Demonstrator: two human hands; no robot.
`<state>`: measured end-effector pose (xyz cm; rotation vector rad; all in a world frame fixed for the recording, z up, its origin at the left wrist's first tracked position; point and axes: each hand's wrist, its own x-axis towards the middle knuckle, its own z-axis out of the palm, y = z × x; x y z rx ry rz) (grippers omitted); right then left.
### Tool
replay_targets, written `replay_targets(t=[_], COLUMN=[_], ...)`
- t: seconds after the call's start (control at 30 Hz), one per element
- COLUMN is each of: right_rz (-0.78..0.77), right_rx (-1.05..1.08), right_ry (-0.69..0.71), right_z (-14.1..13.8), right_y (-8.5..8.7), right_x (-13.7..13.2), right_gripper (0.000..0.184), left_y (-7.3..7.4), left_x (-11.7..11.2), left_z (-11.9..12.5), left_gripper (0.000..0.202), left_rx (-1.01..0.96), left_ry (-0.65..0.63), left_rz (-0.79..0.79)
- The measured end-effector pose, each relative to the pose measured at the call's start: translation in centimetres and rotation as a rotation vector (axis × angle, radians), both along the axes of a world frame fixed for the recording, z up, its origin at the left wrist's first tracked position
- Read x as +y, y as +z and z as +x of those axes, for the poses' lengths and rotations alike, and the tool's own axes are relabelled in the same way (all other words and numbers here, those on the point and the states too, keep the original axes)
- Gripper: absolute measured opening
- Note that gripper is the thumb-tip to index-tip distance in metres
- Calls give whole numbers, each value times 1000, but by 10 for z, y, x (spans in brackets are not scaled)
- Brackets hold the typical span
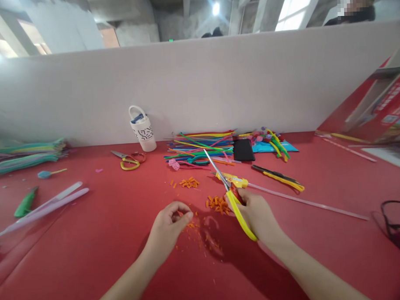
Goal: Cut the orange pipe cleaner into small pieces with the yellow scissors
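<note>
My right hand (259, 213) grips a pair of scissors (236, 205) with yellow and red handles. Their blades point up and away from me and look slightly parted. Left of them, my left hand (171, 225) is closed in a pinch just above the table; whatever may be between thumb and fingers is hidden. Small cut orange pieces (218, 204) lie in a pile beside the scissors. Another pile of orange pieces (189, 182) sits farther back. Fine orange scraps (192, 226) are scattered under and right of my left hand.
Along the white partition (191, 89) stand a white tumbler (145, 132) and a heap of colourful pipe cleaners (200, 145). A black box-like object (243, 150), a yellow glue gun (232, 179) with a long clear stick, and tweezers (278, 177) lie right. Other scissors (128, 160) rest left.
</note>
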<state>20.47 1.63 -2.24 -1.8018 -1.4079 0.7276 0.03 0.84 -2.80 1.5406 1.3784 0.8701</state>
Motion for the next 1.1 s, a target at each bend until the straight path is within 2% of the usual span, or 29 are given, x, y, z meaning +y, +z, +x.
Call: replay_targets(t=[0.13,0.23,0.3,0.37,0.43,0.63,0.77,0.93,1.1], right_rz=[-22,-31,-30,-27,-21,32,59,61,49], right_rx=[67,126,149,160,162,142,132,134,151], right_ry=[16,41,63,84,97,108,125,169,177], right_z=[4,2,0,-3,-6,-10,-10,-9,-10], right_y=[3,5,6,6,5,0,1,1,1], right_x=[0,-3,-5,-7,-9,-13,-13,-14,-14], right_gripper=[15,17,17,17,17,25,28,23,23], left_y=[2,5,7,9,10,7,-2,-9,7], left_x=[4,10,17,27,41,87,105,107,91], left_z=[-2,-6,-12,-19,-26,-32,-25,-17,-18], left_gripper=[26,12,14,17,22,17,21,30,20], left_rx=[14,59,112,210,380,601,697,682,553], left_ry=[-20,15,20,-7,-58,36,43,26,52], left_rz=[0,16,24,27,109,213,222,206,196])
